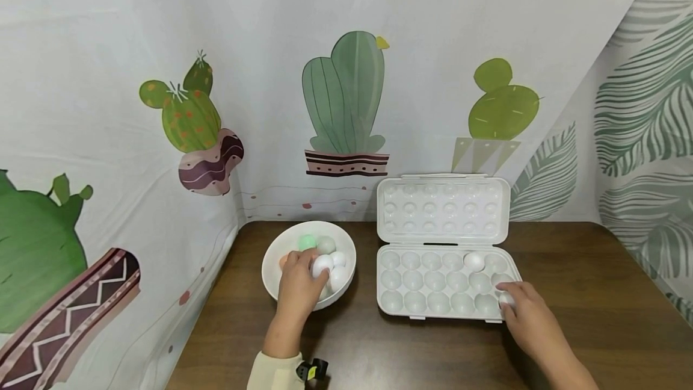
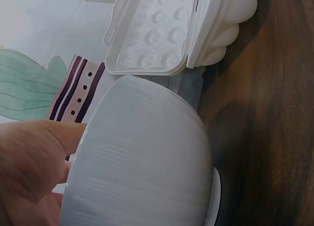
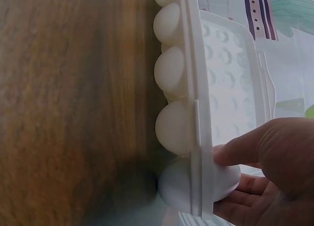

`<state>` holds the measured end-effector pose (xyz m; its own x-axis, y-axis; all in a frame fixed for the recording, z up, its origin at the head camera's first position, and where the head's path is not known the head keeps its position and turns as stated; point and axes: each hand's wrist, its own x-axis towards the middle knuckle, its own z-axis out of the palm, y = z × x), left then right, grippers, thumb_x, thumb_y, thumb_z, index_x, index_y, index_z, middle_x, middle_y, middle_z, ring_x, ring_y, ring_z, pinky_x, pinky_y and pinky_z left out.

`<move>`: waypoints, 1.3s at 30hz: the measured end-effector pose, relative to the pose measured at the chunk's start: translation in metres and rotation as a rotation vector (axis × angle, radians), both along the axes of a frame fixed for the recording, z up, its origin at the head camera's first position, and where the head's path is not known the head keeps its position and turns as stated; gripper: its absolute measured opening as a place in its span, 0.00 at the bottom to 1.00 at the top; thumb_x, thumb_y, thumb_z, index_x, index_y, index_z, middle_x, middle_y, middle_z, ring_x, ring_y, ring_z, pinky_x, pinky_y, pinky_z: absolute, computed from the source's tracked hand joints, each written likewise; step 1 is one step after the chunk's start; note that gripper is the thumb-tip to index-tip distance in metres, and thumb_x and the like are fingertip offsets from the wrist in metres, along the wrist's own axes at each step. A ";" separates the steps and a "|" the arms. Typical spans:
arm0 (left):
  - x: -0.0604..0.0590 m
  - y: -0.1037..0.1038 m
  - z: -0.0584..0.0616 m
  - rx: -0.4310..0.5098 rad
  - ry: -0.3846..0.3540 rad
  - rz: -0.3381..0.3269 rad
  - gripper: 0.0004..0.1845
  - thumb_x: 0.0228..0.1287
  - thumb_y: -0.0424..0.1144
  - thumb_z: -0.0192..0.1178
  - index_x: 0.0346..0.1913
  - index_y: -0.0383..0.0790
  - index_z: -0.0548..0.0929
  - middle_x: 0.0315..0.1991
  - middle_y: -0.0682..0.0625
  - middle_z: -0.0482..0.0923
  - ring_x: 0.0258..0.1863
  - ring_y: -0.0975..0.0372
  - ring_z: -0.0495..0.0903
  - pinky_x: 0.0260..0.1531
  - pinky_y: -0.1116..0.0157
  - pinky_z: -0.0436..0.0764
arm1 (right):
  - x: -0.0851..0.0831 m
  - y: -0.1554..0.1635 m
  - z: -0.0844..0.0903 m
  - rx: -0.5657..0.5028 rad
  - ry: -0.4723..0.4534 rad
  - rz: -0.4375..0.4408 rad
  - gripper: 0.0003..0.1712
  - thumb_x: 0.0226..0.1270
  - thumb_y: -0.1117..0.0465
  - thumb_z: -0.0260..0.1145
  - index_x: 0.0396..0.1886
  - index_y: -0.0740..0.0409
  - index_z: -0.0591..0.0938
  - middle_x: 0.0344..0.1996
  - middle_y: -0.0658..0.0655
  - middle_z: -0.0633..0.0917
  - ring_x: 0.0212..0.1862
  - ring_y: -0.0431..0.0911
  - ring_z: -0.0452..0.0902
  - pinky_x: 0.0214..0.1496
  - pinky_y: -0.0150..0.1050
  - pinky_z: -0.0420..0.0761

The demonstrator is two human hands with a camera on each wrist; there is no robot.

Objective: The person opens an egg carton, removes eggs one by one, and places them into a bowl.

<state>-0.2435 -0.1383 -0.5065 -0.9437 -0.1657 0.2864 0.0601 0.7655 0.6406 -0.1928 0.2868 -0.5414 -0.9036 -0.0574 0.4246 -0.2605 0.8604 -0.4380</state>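
Observation:
Over the white bowl (image 1: pixel 346 245), my left hand (image 1: pixel 296 284) reaches in and grips a white egg (image 1: pixel 322 264) between thumb and fingers. Around it lie more white eggs, a green egg (image 1: pixel 307 242) and a partly covered orange one (image 1: pixel 283 261). In the left wrist view the bowl's outer wall (image 2: pixel 142 152) hides the eggs and most fingers. My right hand (image 1: pixel 527 318) holds another white egg (image 3: pixel 226 181) in the front right corner cup of an opened white egg carton (image 1: pixel 424 270). One white egg (image 1: pixel 474 261) sits in the carton's back row.
The carton's dimpled lid (image 1: pixel 444 209) stands raised against the cactus-print cloth (image 1: pixel 422 65) behind the table. Both containers rest on a dark brown wooden table (image 1: pixel 357 342), the bowl left of the carton.

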 end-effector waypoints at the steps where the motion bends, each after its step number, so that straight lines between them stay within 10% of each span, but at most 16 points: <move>1: 0.000 0.000 0.001 0.005 0.005 0.004 0.22 0.54 0.36 0.70 0.54 0.35 0.84 0.44 0.40 0.77 0.44 0.50 0.78 0.47 0.51 0.79 | 0.000 0.000 0.000 0.000 0.006 0.000 0.19 0.52 0.76 0.70 0.46 0.66 0.83 0.42 0.68 0.82 0.45 0.65 0.81 0.47 0.63 0.78; 22: 0.005 0.011 0.015 0.113 0.073 -0.041 0.16 0.62 0.37 0.67 0.53 0.41 0.85 0.44 0.47 0.80 0.43 0.57 0.81 0.42 0.59 0.78 | -0.003 -0.013 0.012 0.003 0.089 0.014 0.22 0.52 0.75 0.73 0.49 0.63 0.84 0.45 0.65 0.82 0.48 0.62 0.81 0.49 0.57 0.74; 31: 0.010 0.021 0.017 0.186 0.081 -0.116 0.14 0.61 0.36 0.67 0.51 0.43 0.86 0.41 0.51 0.81 0.38 0.62 0.82 0.38 0.68 0.79 | -0.005 -0.021 0.014 -0.084 0.132 0.055 0.23 0.52 0.74 0.73 0.50 0.59 0.84 0.48 0.63 0.83 0.50 0.55 0.78 0.59 0.10 0.52; 39: 0.012 0.030 0.020 0.215 0.087 -0.189 0.15 0.62 0.34 0.66 0.52 0.39 0.85 0.42 0.48 0.81 0.39 0.59 0.82 0.38 0.67 0.81 | -0.007 -0.032 0.015 -0.121 0.174 0.114 0.26 0.52 0.74 0.74 0.53 0.58 0.83 0.49 0.59 0.84 0.51 0.47 0.74 0.62 0.09 0.52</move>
<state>-0.2320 -0.1085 -0.4869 -0.9372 -0.0549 0.3445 0.2501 0.5826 0.7733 -0.2003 0.2548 -0.5260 -0.8064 -0.0945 0.5837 -0.4340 0.7651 -0.4757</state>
